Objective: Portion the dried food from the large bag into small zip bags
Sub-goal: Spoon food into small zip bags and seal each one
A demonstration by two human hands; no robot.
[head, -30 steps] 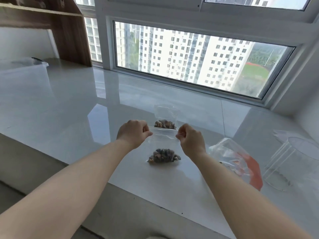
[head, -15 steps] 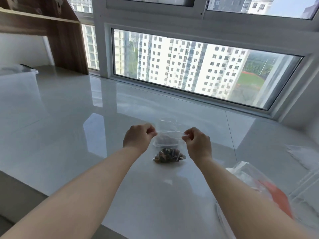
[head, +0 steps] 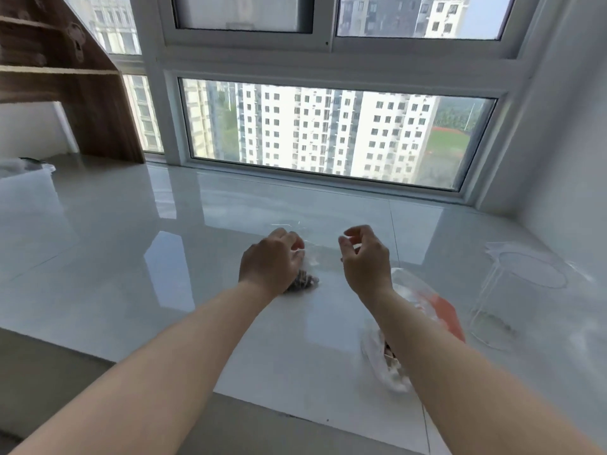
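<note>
Left hand (head: 267, 269) gripping small clear zip bag of dark dried food (head: 303, 281) | right hand (head: 364, 257) loosely curled, empty | press seal fully flat on glossy white bench (head: 131, 274).

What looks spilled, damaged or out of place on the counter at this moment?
Nothing stands out. No loose food shows on the counter. The left hand rests on the small zip bag; the large bag lies slumped under the right forearm, and the clear container lies tipped over.

The left hand (head: 270, 265) rests on a small zip bag (head: 303, 280) on the desk (head: 131, 257); the right hand (head: 366, 257) hovers, fingers (head: 345, 239) loosely curled.
</note>
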